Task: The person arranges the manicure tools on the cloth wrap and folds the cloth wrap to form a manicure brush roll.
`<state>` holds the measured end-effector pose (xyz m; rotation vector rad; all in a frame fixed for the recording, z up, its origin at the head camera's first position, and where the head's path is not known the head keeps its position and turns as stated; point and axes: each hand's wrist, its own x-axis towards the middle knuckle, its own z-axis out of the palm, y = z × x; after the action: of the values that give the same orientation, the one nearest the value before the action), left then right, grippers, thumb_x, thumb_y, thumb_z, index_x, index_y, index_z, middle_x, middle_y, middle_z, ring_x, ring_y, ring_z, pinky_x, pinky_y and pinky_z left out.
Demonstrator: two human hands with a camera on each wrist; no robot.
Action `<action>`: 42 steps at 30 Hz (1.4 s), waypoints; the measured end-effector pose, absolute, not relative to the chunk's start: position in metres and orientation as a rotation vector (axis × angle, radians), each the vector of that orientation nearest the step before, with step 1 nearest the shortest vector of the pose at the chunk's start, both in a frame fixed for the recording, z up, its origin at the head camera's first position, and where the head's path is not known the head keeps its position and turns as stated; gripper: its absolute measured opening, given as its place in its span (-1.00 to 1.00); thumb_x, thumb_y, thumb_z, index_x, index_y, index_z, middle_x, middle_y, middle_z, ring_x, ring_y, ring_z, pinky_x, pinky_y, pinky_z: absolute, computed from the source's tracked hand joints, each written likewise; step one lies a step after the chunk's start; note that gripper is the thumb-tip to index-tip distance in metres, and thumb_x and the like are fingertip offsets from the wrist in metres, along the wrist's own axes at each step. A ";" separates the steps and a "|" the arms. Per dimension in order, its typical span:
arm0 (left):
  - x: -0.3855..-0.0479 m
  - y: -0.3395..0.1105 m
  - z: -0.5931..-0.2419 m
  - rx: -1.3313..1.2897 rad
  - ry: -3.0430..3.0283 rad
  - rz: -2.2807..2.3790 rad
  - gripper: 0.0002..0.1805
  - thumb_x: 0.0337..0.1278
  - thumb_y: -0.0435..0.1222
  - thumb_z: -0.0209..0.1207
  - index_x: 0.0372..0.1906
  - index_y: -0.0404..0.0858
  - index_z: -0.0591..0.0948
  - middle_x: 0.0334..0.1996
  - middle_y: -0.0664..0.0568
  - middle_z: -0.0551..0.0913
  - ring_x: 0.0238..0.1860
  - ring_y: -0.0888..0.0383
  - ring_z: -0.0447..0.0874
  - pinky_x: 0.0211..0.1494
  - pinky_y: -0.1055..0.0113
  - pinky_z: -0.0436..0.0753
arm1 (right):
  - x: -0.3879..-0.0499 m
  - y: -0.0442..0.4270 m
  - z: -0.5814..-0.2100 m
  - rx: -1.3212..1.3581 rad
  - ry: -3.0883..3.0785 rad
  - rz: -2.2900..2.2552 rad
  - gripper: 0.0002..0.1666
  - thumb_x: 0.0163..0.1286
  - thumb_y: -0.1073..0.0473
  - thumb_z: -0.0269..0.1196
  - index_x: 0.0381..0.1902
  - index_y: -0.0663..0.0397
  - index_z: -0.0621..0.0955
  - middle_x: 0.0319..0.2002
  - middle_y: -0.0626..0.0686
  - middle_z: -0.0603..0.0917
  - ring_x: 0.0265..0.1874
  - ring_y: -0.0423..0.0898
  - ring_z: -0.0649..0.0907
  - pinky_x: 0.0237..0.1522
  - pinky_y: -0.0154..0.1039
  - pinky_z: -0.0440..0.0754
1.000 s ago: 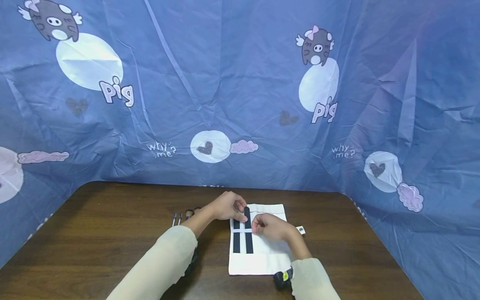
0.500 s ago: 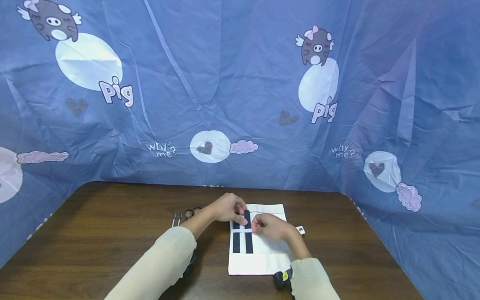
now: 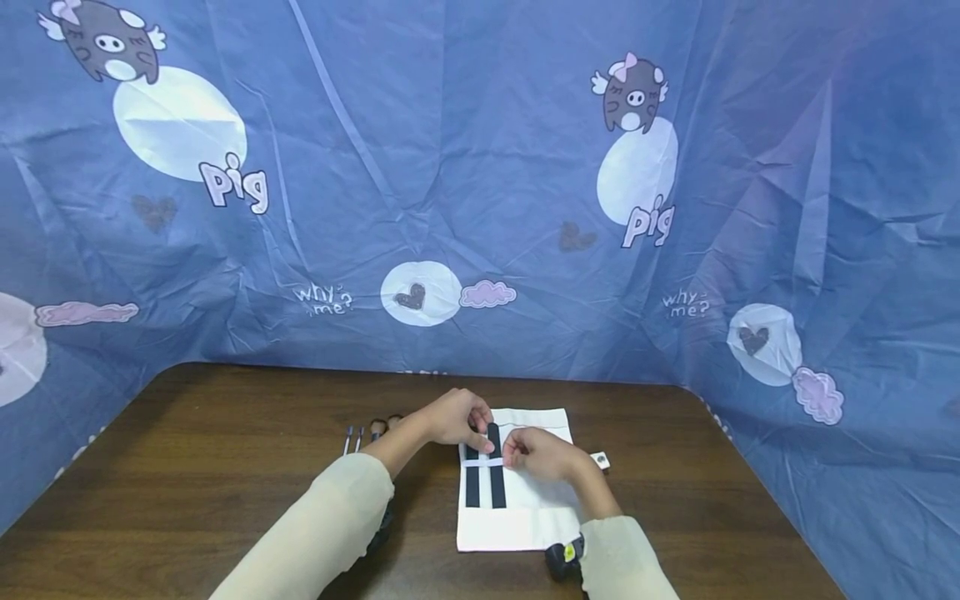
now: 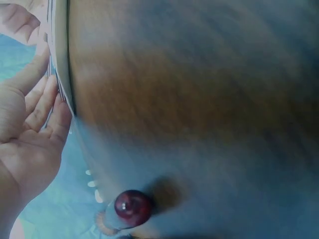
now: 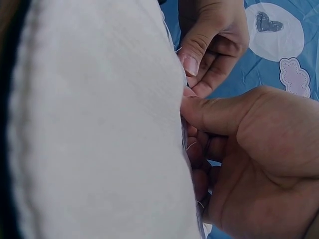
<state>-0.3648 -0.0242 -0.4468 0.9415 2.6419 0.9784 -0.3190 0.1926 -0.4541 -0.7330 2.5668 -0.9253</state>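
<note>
A white cloth organiser (image 3: 517,530) lies flat, with two long black strips side by side on its left part. A narrow white band (image 3: 483,462) crosses both. My left hand (image 3: 452,417) pinches the upper part of the right-hand black strip (image 3: 498,487) between thumb and fingers. Beside that strip, my right hand (image 3: 546,453) pinches the band's right end. In the right wrist view the thumb of my right hand (image 5: 264,149) presses at the cloth's edge (image 5: 109,119), close to my left hand (image 5: 214,45). The strips cannot be made out in the wrist views.
Left of the cloth, two thin tools (image 3: 358,438) and brushes (image 3: 378,428) lie partly behind my left forearm. A small white tab (image 3: 602,460) sticks out at the cloth's right. A dark red rounded end (image 4: 133,208) shows in the left wrist view.
The right-hand black strip has slid a little toward me under the band, its top end now lower. My left hand has moved slightly down with it; my right hand has stayed in place.
</note>
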 end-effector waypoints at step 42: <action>-0.364 -0.021 -0.446 0.852 2.612 0.899 -0.61 -0.02 -0.20 0.58 -0.14 -0.23 0.67 -0.39 0.12 0.62 -0.32 0.24 0.52 -0.13 0.32 0.57 | -0.311 0.215 -0.430 -0.665 2.694 -0.724 -0.86 0.32 0.38 0.38 -0.24 0.08 0.65 -0.50 -0.08 0.56 -0.45 -0.15 0.53 -0.28 -0.21 0.48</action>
<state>-0.3642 -0.0210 -0.4458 0.8516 2.6116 0.8992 -0.3111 0.2145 -0.4298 -0.6654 2.6935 -0.7241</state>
